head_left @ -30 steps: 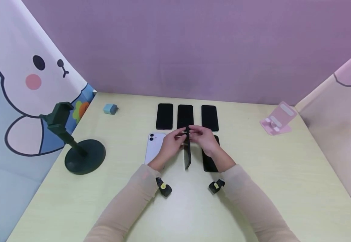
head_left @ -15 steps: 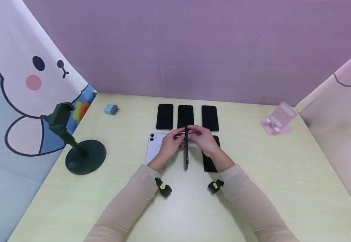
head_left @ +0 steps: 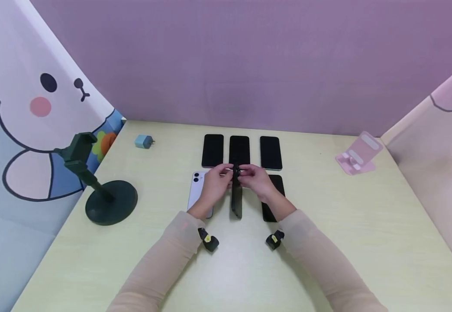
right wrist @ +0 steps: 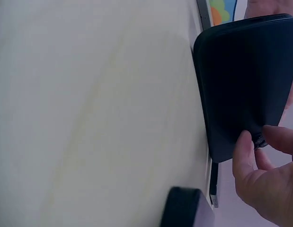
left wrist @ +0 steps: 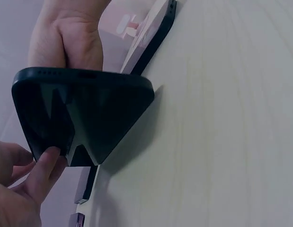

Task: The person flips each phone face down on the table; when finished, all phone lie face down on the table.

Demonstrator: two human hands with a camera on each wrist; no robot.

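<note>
Two hands meet over one dark phone (head_left: 236, 197), slim, matte black, stood on its long edge on the tabletop (head_left: 366, 225). Left hand (head_left: 214, 184) and right hand (head_left: 258, 182) both pinch its far end, fingers (left wrist: 44, 165) curled on it. White phone (head_left: 195, 190) just left; black phone (head_left: 272, 203) just right.

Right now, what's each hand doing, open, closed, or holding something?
Left hand: pinching the far end of the dark phone.
Right hand: gripping that same phone end.
</note>
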